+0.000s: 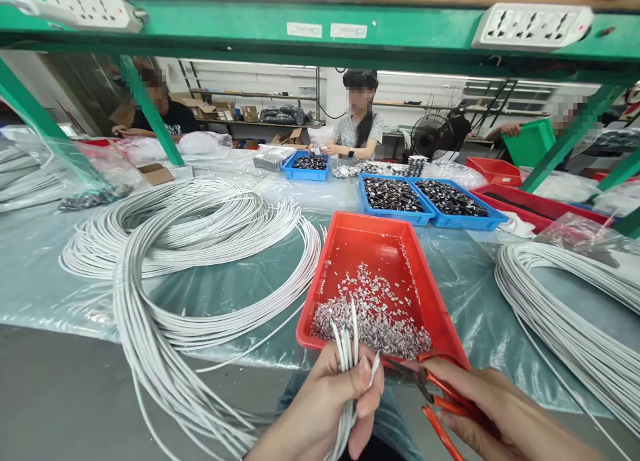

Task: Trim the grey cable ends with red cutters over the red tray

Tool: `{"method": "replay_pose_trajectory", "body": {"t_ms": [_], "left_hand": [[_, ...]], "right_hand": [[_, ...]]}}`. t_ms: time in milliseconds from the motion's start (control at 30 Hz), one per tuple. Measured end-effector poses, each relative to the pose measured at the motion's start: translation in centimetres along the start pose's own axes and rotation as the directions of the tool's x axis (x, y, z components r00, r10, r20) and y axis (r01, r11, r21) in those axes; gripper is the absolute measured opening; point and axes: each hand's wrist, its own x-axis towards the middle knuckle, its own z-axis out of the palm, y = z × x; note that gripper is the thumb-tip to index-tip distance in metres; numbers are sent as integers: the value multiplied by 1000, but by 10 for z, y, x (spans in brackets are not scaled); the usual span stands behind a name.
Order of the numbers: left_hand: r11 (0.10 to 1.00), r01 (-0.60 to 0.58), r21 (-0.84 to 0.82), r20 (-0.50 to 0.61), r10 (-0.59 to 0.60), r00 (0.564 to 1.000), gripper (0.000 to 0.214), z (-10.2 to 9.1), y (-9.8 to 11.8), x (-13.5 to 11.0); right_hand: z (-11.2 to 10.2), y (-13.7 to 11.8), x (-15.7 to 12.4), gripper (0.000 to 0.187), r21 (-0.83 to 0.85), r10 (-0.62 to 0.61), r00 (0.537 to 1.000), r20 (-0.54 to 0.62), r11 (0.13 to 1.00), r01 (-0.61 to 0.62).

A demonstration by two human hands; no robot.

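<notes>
My left hand (345, 394) is closed around a bundle of white cables (345, 347), their ends pointing up. One cable end (375, 364) leans out to the right between thumb and finger. In my right hand (485, 401) are orange-handled cutting pliers (425, 381), their jaws close to that cable end. Whether the jaws touch it I cannot tell. Just beyond both hands sits a red tray (395, 244) with a heap of small silvery scraps (370, 324). The held cables appear to run from the large white coil (135, 287) at left.
Another white cable coil (565, 301) lies at right. Blue trays (425, 219) of small dark parts stand behind the red tray. A green beam (425, 24) with power strips (533, 26) crosses overhead. Across the table a person (357, 124) handles parts; others are at left and right.
</notes>
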Motion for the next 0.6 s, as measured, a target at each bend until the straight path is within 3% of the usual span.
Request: {"method": "replay_pose_trajectory", "body": {"t_ms": [100, 167, 233, 300, 400, 600], "left_hand": [[999, -24, 29, -36, 25, 999, 28, 6, 3, -1], [987, -86, 139, -88, 99, 991, 26, 7, 0, 0], [957, -135, 258, -106, 167, 980, 28, 6, -5, 2], [926, -155, 343, -112, 204, 973, 31, 5, -10, 4], [896, -137, 422, -182, 232, 956, 34, 6, -12, 3], [857, -131, 498, -285, 305, 909, 37, 15, -6, -2]], "right_hand": [[5, 6, 9, 35, 19, 70, 995, -69, 997, -69], [12, -1, 18, 24, 191, 173, 976, -131, 971, -146], [23, -15, 26, 14, 443, 326, 922, -208, 872, -208], [33, -34, 34, 12, 609, 426, 865, -266, 770, -192], [44, -55, 43, 11, 676, 485, 815, -316, 718, -165], [50, -61, 51, 13, 779, 540, 794, -279, 611, -142]]}}
